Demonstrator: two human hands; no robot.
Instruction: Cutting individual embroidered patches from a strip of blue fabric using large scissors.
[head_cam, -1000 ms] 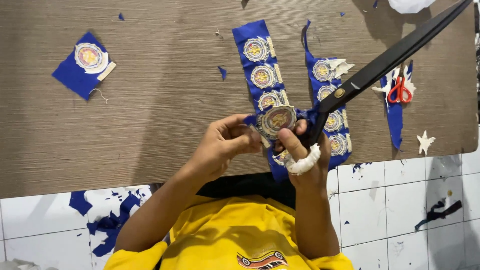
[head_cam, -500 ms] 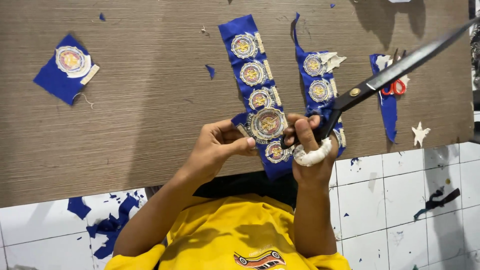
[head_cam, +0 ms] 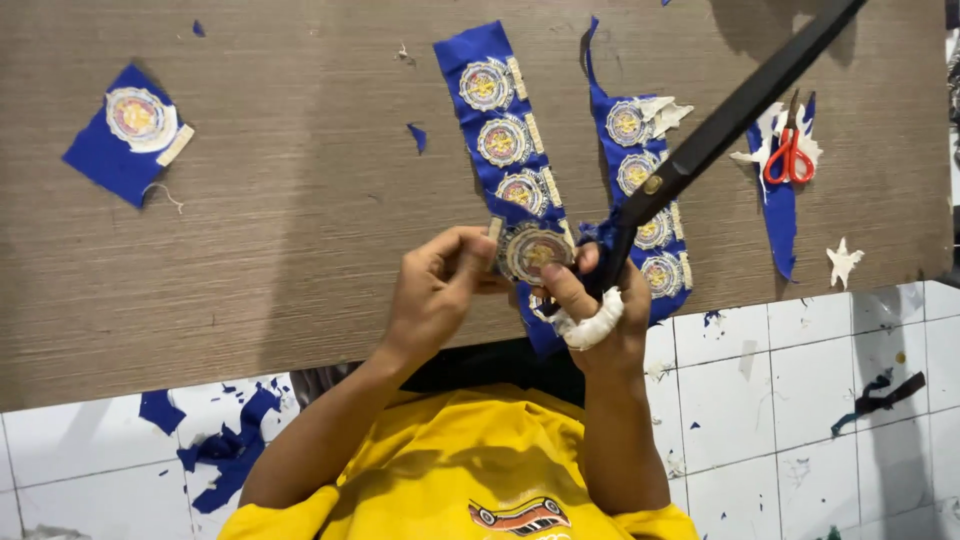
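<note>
Left hand pinches a round embroidered badge between thumb and fingers, just above the desk's near edge. Right hand has its fingers curled tight around the handles of long black shears; one finger is wrapped in white tape. The blades run toward 1 o'clock, crossing over the right-hand strip.

Desk: grey-brown woven surface. Directly behind the badge, at 12 o'clock, a blue fabric strip carries a row of like badges. Just beside it at 1 o'clock, a second blue strip, partly hidden by the shears. Small red-handled scissors lie at 2 o'clock on a blue scrap. A single cut blue patch sits well apart at 10 o'clock.

Blue offcuts litter the white tiled floor below. No containers in view.
</note>
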